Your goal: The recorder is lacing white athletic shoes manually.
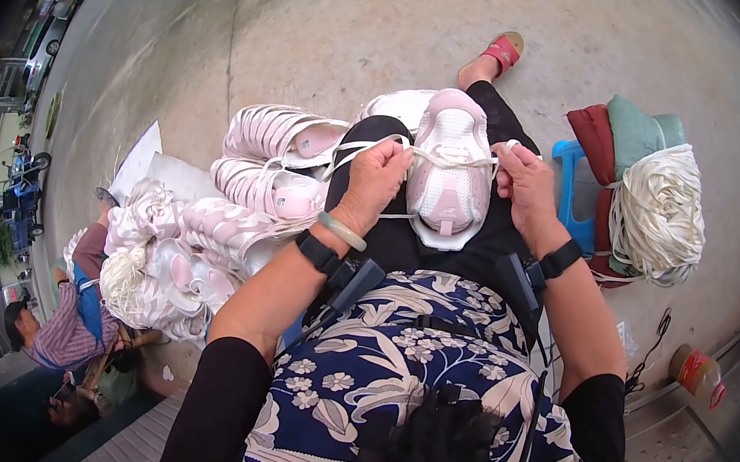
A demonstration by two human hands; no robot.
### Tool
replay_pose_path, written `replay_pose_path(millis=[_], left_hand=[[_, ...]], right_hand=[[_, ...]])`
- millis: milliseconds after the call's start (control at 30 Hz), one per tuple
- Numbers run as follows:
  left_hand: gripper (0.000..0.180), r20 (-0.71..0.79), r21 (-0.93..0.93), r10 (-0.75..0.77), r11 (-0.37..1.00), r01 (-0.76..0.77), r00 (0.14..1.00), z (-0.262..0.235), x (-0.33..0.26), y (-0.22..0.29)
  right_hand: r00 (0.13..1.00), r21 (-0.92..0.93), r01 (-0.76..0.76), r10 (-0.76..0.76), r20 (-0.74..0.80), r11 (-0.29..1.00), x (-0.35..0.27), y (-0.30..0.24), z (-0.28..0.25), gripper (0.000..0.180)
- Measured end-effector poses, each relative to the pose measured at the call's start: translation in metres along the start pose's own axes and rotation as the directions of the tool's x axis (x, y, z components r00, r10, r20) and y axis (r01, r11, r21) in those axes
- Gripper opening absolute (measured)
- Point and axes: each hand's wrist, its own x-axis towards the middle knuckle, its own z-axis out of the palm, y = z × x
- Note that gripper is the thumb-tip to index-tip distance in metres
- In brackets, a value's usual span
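Note:
A pink and white shoe [450,190] rests between my thighs, its patterned sole apparently facing up. Across its middle runs a white shoelace [452,161], drawn out to both sides. My left hand [377,176] is closed on the lace just left of the shoe, with more lace trailing off past my knee. On the right, my right hand [525,185] pinches the other side of the lace, and a short loop shows above its fingers. Another pale shoe [399,108] lies beyond my left knee, partly hidden.
Stacked pink and white shoe parts [275,136] and bundled pieces [174,244] lie at my left. A blue stool [573,196] stands at right beside folded cloth [646,126] and a bundle of white laces [663,212]. A plastic jar [694,372] is lower right; another person [68,323] sits lower left.

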Motion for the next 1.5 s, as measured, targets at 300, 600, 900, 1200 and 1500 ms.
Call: replay_pose_path(millis=[300, 600, 900, 1200, 1500], left_hand=[[0.016, 0.078, -0.223, -0.026, 0.974, 0.043, 0.997, 0.004, -0.005, 0.003], [0.01, 0.028, 0.227, 0.15, 0.962, -0.153, 0.988, 0.004, -0.006, -0.009], [0.01, 0.077, 0.2, 0.312, 0.926, -0.321, 0.947, 0.005, 0.038, -0.024], [0.009, 0.003, 0.328, 0.268, 0.91, -0.254, 0.963, -0.001, 0.024, -0.02], [0.012, 0.001, 0.325, 0.29, 0.905, -0.274, 0.957, 0.005, 0.013, -0.017]], right_hand=[[0.969, -0.12, 0.246, -0.24, 0.062, 0.962, -0.001, 0.019, 0.003, 0.005], [0.928, -0.27, 0.372, -0.363, 0.084, 0.888, -0.004, 0.02, 0.011, 0.004], [0.867, -0.408, 0.47, -0.497, 0.044, 0.783, 0.022, 0.02, 0.011, 0.006], [0.888, -0.272, 0.438, -0.459, -0.016, 0.857, 0.008, 0.024, 0.01, 0.007], [0.879, -0.305, 0.451, -0.477, -0.014, 0.839, 0.005, 0.026, 0.017, 0.008]])
